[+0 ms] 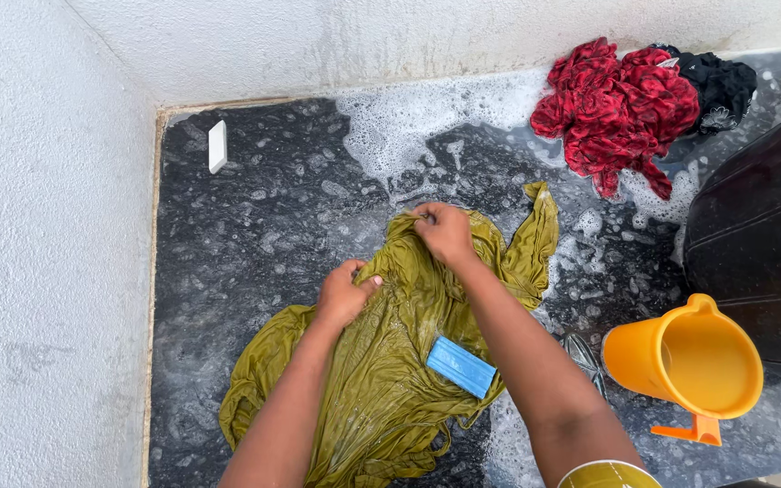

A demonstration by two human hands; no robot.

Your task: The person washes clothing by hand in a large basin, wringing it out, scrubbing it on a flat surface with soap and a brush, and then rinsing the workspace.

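A wet olive-green cloth garment (381, 361) lies on the soapy dark stone floor (246, 226), with a blue soap bar (460, 366) on it. The left hand (343, 294) and right hand (445, 231) pinch its bunched top edge with clenched fingers. An orange plastic jug (689, 361) sits nearby. Farther back lie a red patterned cloth (616, 104) and a white soap bar (217, 145).

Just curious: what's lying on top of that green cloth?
A blue soap bar lies on the green cloth, and both hands, left and right, grip its folds. Suds dot it. The floor beneath it is covered.
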